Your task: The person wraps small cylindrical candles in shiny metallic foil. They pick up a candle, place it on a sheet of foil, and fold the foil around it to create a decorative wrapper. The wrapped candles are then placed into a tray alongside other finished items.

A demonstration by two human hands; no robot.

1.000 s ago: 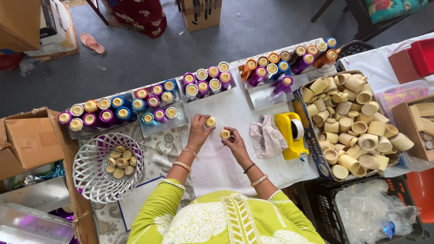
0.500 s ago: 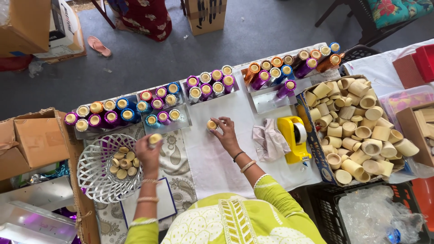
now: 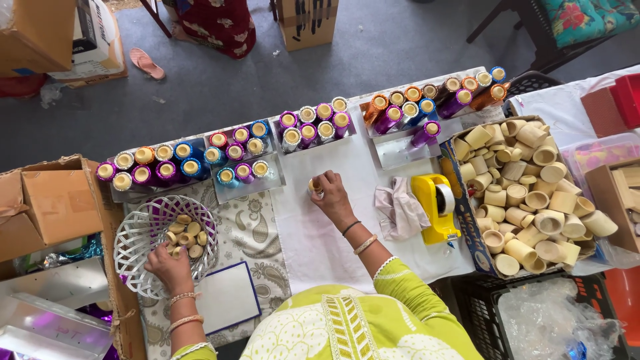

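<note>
Small cup in right hand; left hand in basket.

Bare cloth open between left hand and right hand, spool trays block beyond, tape dispenser and rag crowd right.

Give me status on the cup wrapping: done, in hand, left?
Done: rows of foil-wrapped cups in trays along the table's far edge. In hand: right hand holds one small cup on the white cloth; left hand reaches into the wire basket of discs. Left: a box heaped with bare cups, so a lot remains.
</note>
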